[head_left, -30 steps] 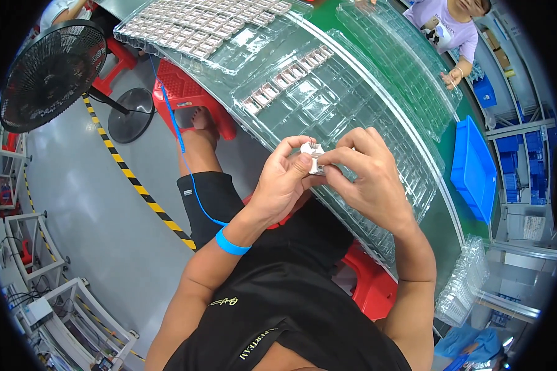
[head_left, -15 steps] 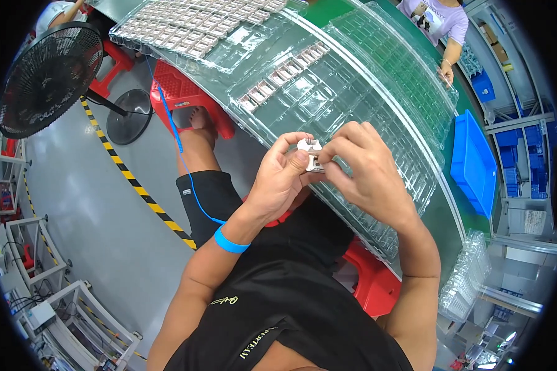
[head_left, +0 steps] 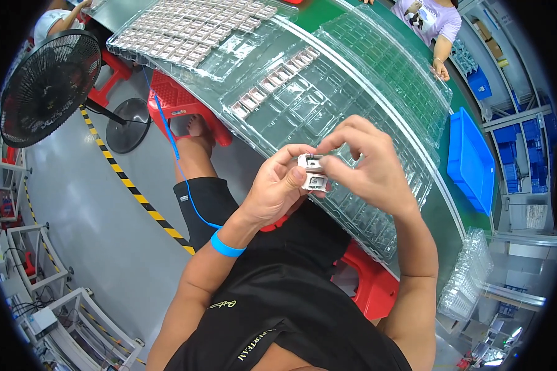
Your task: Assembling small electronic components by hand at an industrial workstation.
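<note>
Over the table's near edge, my left hand (head_left: 272, 188) is closed on a small white part (head_left: 316, 182) with a rectangular recess, its thumb lying along the side. A second white frame-like section (head_left: 309, 162) shows just above it; whether the two are joined, I cannot tell. My right hand (head_left: 374, 167) is curled from the right, its thumb and index finger at the edge of that upper section. Beyond my hands, a clear plastic tray (head_left: 303, 102) holds one row of similar small parts (head_left: 272, 81).
A fuller tray of parts (head_left: 192, 31) lies at the far left. A blue bin (head_left: 470, 164) and stacked clear trays (head_left: 466, 272) are to the right. A black fan (head_left: 51, 86) and red stool (head_left: 185, 105) stand left. Another person's hand (head_left: 439, 69) is across the table.
The white part has turned so its recessed faces show, and both sections are now visible. My right hand's fingers have lifted and spread slightly. The other person's hand has moved a little.
</note>
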Motion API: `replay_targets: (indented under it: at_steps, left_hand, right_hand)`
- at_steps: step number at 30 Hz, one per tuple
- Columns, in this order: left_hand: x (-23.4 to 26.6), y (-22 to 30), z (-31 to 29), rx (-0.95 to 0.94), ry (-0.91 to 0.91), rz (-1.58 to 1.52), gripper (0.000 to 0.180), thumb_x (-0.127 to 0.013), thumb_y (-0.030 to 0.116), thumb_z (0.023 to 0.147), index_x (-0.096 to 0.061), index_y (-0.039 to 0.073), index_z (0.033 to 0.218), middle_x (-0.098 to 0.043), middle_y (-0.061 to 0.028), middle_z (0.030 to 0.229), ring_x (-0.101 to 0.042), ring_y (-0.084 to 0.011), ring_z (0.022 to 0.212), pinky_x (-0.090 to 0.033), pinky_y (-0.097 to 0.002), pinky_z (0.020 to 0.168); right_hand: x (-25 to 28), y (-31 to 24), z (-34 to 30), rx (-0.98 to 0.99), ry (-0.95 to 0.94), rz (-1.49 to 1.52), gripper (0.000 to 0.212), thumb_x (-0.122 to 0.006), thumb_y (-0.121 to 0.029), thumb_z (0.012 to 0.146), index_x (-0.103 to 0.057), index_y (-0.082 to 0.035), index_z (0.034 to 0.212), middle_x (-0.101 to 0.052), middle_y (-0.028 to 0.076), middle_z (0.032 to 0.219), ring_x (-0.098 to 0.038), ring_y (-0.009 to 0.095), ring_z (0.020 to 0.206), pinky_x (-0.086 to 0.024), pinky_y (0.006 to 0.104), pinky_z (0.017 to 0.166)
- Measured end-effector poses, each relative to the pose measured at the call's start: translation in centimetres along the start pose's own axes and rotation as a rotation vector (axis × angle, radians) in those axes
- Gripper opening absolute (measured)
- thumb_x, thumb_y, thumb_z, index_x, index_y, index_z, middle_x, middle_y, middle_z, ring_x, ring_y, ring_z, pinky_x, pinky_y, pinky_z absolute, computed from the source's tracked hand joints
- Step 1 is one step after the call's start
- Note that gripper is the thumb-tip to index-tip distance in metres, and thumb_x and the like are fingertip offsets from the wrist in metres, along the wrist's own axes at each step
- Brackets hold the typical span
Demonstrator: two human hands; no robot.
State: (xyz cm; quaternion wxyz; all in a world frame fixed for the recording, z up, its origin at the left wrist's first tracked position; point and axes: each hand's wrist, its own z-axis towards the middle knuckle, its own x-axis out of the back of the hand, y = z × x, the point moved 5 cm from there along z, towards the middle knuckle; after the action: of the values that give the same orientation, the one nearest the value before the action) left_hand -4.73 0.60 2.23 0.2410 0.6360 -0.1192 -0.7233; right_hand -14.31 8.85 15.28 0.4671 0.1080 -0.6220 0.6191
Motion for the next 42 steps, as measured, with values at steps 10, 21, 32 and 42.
replay_targets:
  at_steps: [10,21,32,42]
  left_hand:
    - [-0.3,0.0,0.0,0.026,-0.01,0.037,0.051,-0.066,0.026,0.096,-0.045,-0.001,0.133,-0.062,-0.0151,0.115,-0.068,-0.0258,0.102,-0.058,-0.0401,0.088]
    - [-0.5,-0.8,0.8,0.057,-0.055,0.073,0.049,-0.065,0.026,0.097,-0.045,-0.001,0.132,-0.064,-0.0169,0.114,-0.069,-0.0273,0.101,-0.057,-0.0388,0.089]
    - [-0.3,-0.8,1.0,-0.047,0.02,0.361,0.047,-0.067,0.022,0.096,-0.045,-0.001,0.131,-0.065,-0.0131,0.116,-0.065,-0.0173,0.105,-0.052,-0.0288,0.088]
    - [-0.7,-0.7,1.0,-0.046,0.006,0.349,0.043,-0.066,0.016,0.097,-0.046,-0.003,0.13,-0.062,-0.0116,0.112,-0.063,-0.0141,0.1,-0.052,-0.0281,0.086]
  right_hand:
    - [-0.6,1.9,-0.1,-0.096,-0.022,0.086,0.01,-0.07,-0.011,0.075,-0.069,-0.004,0.083,-0.061,0.004,0.086,-0.048,0.011,0.061,-0.037,0.0262,0.053]
    - [0.0,2.7,-0.4,-0.156,-0.073,0.132,0.011,-0.067,-0.012,0.077,-0.066,-0.002,0.08,-0.06,0.005,0.084,-0.051,0.012,0.064,-0.04,0.0285,0.057]
    - [1.5,-0.1,-3.7,0.13,0.177,-0.084,0.013,-0.073,-0.007,0.075,-0.066,-0.006,0.085,-0.056,0.007,0.089,-0.053,0.025,0.079,-0.044,0.0348,0.069]
    - [0.2,1.2,-3.0,-0.055,0.043,0.062,0.007,-0.067,-0.007,0.076,-0.065,-0.003,0.082,-0.058,0.009,0.089,-0.055,0.026,0.083,-0.045,0.0369,0.073]
